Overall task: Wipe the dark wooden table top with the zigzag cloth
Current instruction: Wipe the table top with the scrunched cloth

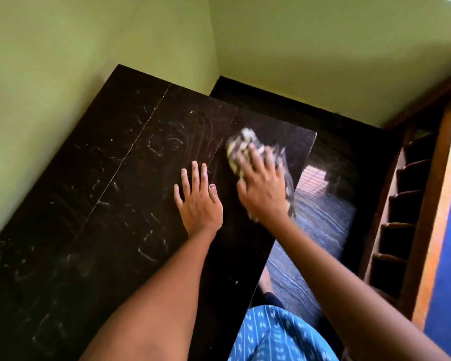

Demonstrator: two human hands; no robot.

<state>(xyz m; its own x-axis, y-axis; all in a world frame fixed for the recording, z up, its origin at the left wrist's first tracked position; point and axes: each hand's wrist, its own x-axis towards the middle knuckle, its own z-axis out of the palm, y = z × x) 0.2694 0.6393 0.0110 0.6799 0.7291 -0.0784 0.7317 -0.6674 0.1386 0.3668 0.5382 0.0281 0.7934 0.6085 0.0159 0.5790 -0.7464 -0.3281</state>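
- The dark wooden tabletop [94, 194] runs from the lower left of the frame up toward the centre, its far end against a pale green wall [63, 48].
- Pale smears and scratch-like streaks cover much of the wood, thickest left of centre.
- The left hand [199, 201] lies flat on the tabletop just below the middle of the frame, palm down, fingers spread and grasping nothing.
- The right hand [262, 188] sits just right of it, pressed down on the zigzag cloth [241, 144], which is bunched beneath the palm and fingers near the tabletop's right edge.
- Both this hand and the cloth are motion-blurred; the cloth shows pale and dark patches, part of it trailing toward the wrist.
- The two hands are close together but apart.
- Blue patterned clothing [271, 334] fills the bottom centre.
- A glossy dark floor [323, 217] shows right of the tabletop, reflecting light.
- A wooden stair railing [401, 209] rises along the right side of the frame.
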